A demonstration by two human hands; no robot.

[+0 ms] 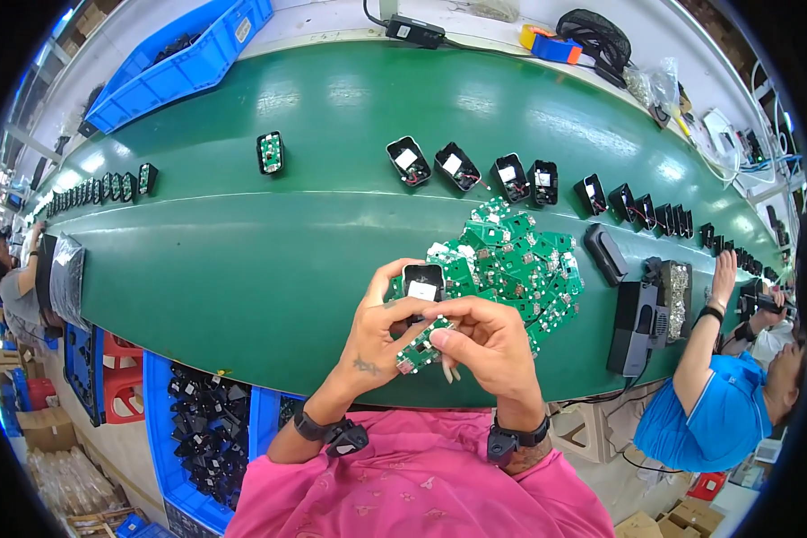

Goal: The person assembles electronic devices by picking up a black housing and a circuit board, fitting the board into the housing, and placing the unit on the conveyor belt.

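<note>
My left hand [374, 336] is wrapped round a small black plastic housing [423, 278] with a white block inside, its open side facing up. Between the thumb and fingers of my right hand [490, 345] is a green circuit board [417, 348], tilted just below the housing. Both hands meet in front of my chest, over the near part of the green table. Just beyond them spreads a loose pile of green circuit boards [520, 264]. My fingers hide the wires and the lower part of the housing.
Open black housings [457, 167] stand in a row beyond the pile. One housing with a board fitted [270, 153] stands left of them. A blue crate [179, 67] is at the far left, a blue bin of black parts [202, 439] below. Co-workers sit at both sides, one in blue [713, 403].
</note>
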